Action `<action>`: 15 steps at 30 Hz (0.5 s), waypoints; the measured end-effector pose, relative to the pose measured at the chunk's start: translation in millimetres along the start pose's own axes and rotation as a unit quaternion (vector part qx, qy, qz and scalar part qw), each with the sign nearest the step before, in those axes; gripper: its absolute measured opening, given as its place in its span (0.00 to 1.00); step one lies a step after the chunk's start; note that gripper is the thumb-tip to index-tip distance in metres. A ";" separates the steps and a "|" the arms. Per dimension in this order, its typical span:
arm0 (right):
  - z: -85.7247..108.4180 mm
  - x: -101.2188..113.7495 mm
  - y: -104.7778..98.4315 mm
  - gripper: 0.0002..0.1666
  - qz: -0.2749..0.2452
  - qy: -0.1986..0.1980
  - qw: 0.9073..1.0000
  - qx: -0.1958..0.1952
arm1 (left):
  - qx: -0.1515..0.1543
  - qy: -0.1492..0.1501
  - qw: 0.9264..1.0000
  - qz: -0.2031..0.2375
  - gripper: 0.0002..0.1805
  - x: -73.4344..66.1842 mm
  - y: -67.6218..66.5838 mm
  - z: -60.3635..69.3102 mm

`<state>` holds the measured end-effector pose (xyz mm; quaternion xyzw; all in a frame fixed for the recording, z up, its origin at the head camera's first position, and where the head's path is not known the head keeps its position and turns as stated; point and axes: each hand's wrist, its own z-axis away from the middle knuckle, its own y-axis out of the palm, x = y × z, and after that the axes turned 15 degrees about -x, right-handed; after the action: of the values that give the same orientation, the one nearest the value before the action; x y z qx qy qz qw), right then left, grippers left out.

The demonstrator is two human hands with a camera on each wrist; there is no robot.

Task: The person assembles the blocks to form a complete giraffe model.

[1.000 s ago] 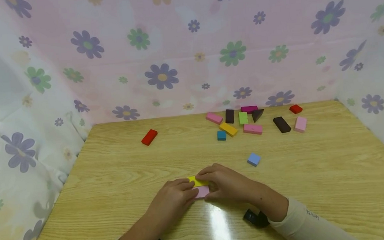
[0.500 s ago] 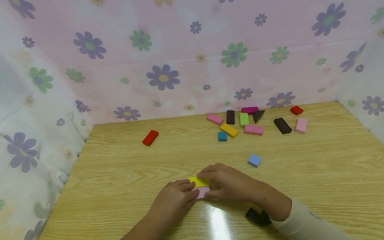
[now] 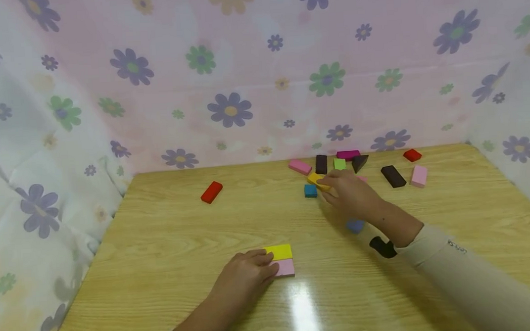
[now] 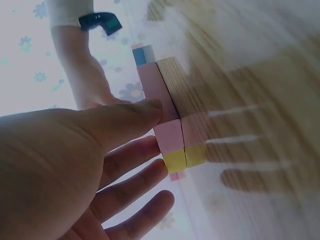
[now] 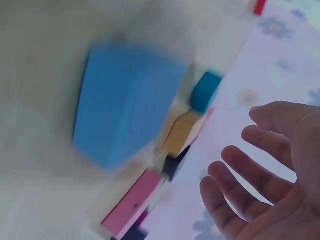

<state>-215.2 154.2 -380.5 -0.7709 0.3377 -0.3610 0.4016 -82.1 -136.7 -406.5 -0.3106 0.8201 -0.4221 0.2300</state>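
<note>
A: Quick rundown, L to R?
B: Red blk (image 3: 212, 192) first, alone near the tabletop's (image 3: 168, 227) back L corner. Then L hand (image 3: 242, 278), thumb & fingers round the L end of a yellow blk (image 3: 283, 252) + pale pink blk (image 3: 287, 268). Those lie flush, yellow on the back-edge side, well fwd of the back edge, roughly mid-tabletop side to side.
A: So that's the bit done?
B: I'd say so: one neat pair, nothing else joined to it. Early stage IMO.
A: Further R?
B: Loose bunch by the back edge, R of ctr: pink blk (image 3: 300, 167), teal blk (image 3: 310, 191), orange blk (image 3: 313, 177), black blk (image 3: 321, 164), green blk (image 3: 340, 164), magenta blk (image 3: 348, 155), dark wedge (image 3: 359, 163). 2nd pink blk (image 5: 132, 202) there too, mostly hidden in the head view. Blue blk (image 3: 355, 225) is nearer the pair, partly covered by the R hand (image 3: 351, 195).
A: R hand holding anything?
B: Nope. Fingers apart, loosely bent, by the orange blk; can't tell if they touch it.
A: Rest?
B: Twd the back R corner: brown blk (image 3: 393, 176), 2nd red blk (image 3: 412, 155), rose blk (image 3: 419, 176), all separate. So prob. most of it's left.
</note>
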 end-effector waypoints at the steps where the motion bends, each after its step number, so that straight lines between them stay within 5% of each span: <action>1: -2.8 -4.5 0.2 0.21 0.005 -0.001 1.000 0.005 | 0.002 -0.002 1.000 0.000 0.10 -0.3 0.2 0.6; 15: -26.3 -25.9 15.8 0.22 0.036 0.002 0.997 0.072 | -0.009 0.013 1.000 -0.021 0.09 2.9 5.0 2.8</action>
<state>-253.8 158.2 -390.6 -0.7268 0.3390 -0.3711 0.4682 -83.9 -138.0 -412.5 -0.3247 0.8201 -0.4230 0.2074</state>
